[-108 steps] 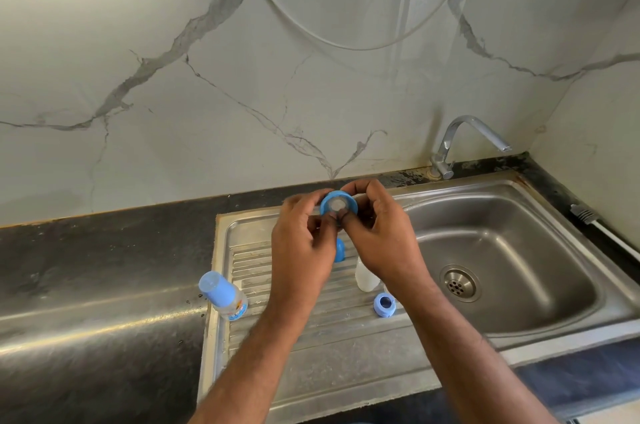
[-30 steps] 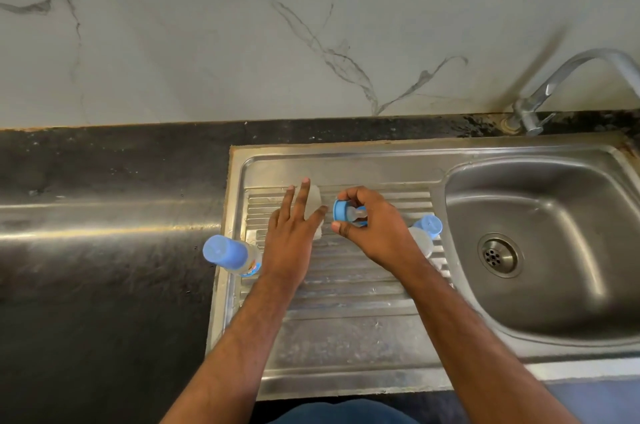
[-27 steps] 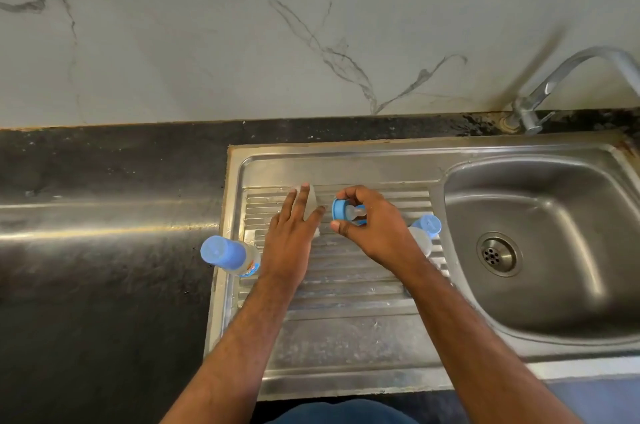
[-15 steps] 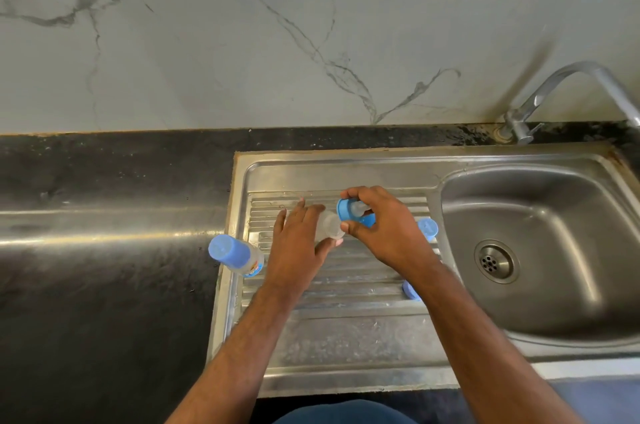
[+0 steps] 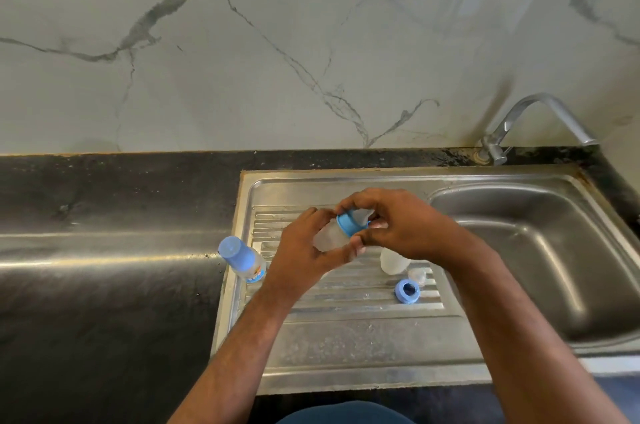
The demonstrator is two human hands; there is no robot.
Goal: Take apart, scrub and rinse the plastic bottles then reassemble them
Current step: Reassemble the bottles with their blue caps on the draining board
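Presently, at frame centre, the left hand (image 5: pixel 304 250) is gripping the clear bottle (image 5: pixel 329 238) while the right hand (image 5: pixel 398 226) is pinching the blue collar (image 5: pixel 349 224) onto it, reassembly apparently under way; twisting tight looks next.

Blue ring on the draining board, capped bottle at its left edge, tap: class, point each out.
blue ring (image 5: pixel 407 291), head view, its top rim.
capped bottle (image 5: pixel 239 255), head view, its blue cap.
tap (image 5: pixel 540 118), head view, its spout.
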